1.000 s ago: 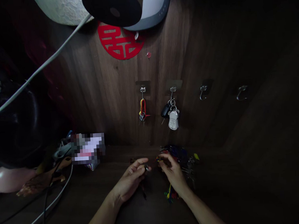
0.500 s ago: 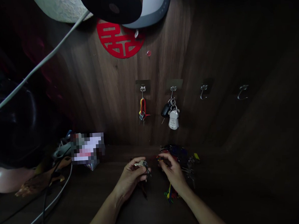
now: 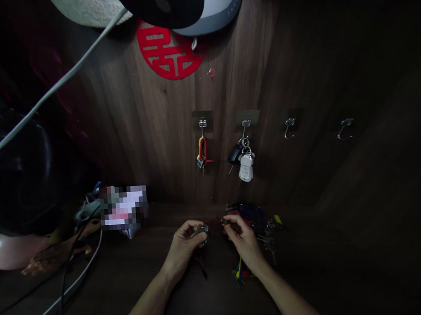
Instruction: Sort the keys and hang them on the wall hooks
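Note:
Low in the middle, my left hand (image 3: 187, 242) pinches a small bunch of keys (image 3: 201, 230) between thumb and fingers. Across a small gap, my right hand (image 3: 242, 236) is closed on a multicoloured cord (image 3: 223, 222), of which a bit shows at the fingertips. Yellow, green and red cord ends (image 3: 242, 273) show below that hand; whether they belong to the same cord I cannot tell. Behind and right of it lies a dark pile of keys and straps (image 3: 251, 214), partly hidden by my hand.
On the wooden wall, one hook (image 3: 202, 123) bears a red-yellow cord with keys (image 3: 202, 153); another bears car keys (image 3: 246, 167). Two bare hooks (image 3: 289, 128) follow rightward. A white cable (image 3: 49, 93) crosses the left. A box (image 3: 128, 215), a wooden piece (image 3: 55, 250) and cables lie left.
In my left hand the keys have turned, and less of them shows between the fingers. My right hand has hardly moved. The view has shifted slightly.

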Motion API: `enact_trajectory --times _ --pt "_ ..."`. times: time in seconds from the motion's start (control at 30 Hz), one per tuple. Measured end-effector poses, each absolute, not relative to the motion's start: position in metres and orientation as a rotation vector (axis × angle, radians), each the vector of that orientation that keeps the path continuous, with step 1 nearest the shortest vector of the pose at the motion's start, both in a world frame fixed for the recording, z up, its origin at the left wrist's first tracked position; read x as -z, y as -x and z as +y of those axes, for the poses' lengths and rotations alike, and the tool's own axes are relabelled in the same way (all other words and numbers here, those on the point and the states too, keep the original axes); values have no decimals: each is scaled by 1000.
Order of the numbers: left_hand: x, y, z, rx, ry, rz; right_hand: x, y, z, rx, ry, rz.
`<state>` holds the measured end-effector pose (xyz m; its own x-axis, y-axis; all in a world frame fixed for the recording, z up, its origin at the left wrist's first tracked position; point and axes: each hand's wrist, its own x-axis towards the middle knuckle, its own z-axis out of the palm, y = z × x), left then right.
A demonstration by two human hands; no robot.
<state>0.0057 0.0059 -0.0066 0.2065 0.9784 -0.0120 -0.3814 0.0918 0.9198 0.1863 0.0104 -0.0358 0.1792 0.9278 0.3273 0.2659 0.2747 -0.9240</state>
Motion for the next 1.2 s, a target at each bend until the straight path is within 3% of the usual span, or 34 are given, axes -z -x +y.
enact_trajectory --times 0.53,1.2 --pt "6 -6 6 -1251 -1097 883 36 -186 10 -681 1232 -1356" --pt "3 6 11 -978 -557 518 4 -194 5 -489 1198 -1450"
